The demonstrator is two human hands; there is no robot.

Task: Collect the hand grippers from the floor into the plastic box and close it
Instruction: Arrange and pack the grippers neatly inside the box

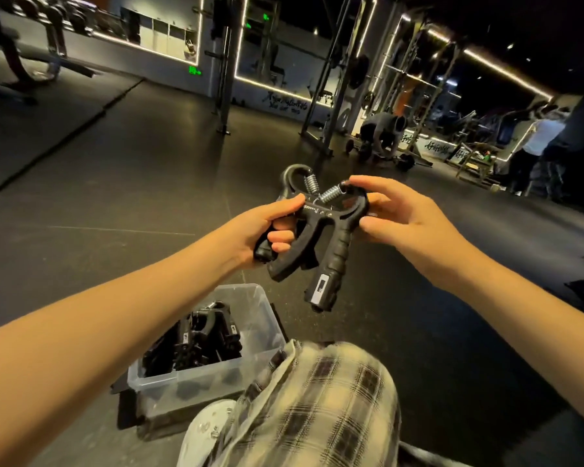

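Note:
Two black hand grippers (321,230) with steel springs are held together in the air, tangled at their tops. My left hand (267,227) grips the handles on the left side. My right hand (395,214) pinches the curved top of the right gripper near its spring. One long handle with a small counter display (321,288) hangs down. Below them stands the clear plastic box (250,305) on the floor, open, with several black hand grippers (196,338) inside. The box seems to sit on a dark flat piece, perhaps its lid (125,412).
My leg in plaid trousers (317,399) and a light shoe (206,429) lie right of the box. Dark gym floor stretches ahead. Racks (338,79) and a barbell (385,156) stand far off, with people at the back right.

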